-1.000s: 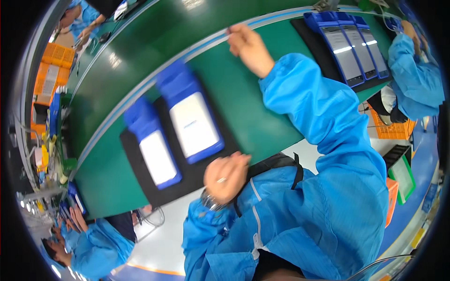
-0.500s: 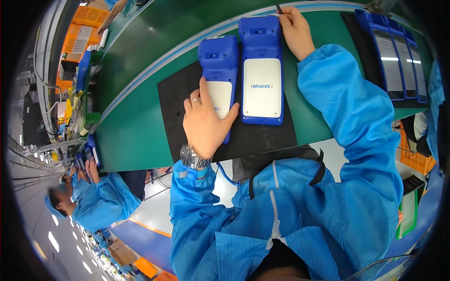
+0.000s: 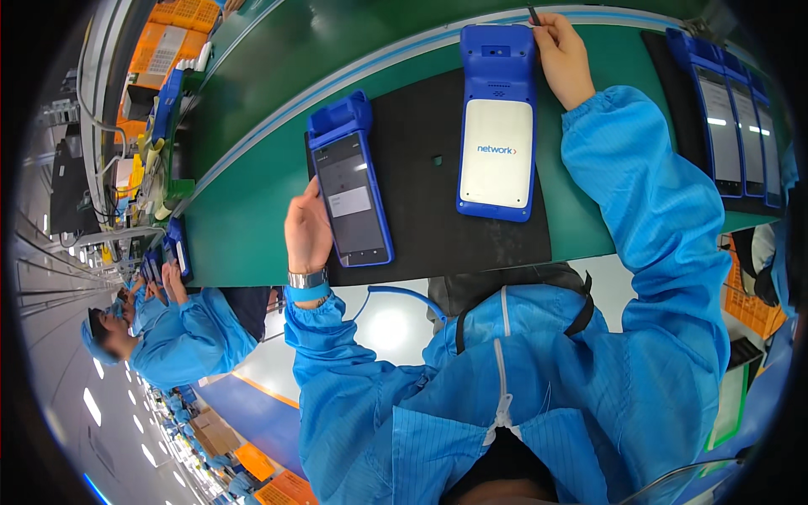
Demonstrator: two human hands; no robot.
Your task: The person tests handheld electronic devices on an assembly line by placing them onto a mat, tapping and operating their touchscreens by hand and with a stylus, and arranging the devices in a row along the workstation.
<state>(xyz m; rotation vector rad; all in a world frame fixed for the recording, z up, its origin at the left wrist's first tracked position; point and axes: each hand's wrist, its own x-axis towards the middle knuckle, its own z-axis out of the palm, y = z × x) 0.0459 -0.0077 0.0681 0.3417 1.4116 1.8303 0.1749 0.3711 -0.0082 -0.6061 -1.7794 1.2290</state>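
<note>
Blue plastic frames the handheld terminal with a lit dark screen [image 3: 349,202] at the left side of the flat black mat [image 3: 412,194], where the left hand [image 3: 308,231] curls against its outer edge, gripping or merely steadying, I cannot tell; a loose hold could let it slip there. Beyond the mat's far right side, the right hand [image 3: 561,59] pinches a thin black stick [image 3: 534,15], which an inward drift could scrape against the blue terminal with a white back panel [image 3: 497,151], lying panel-up on the mat's right part.
</note>
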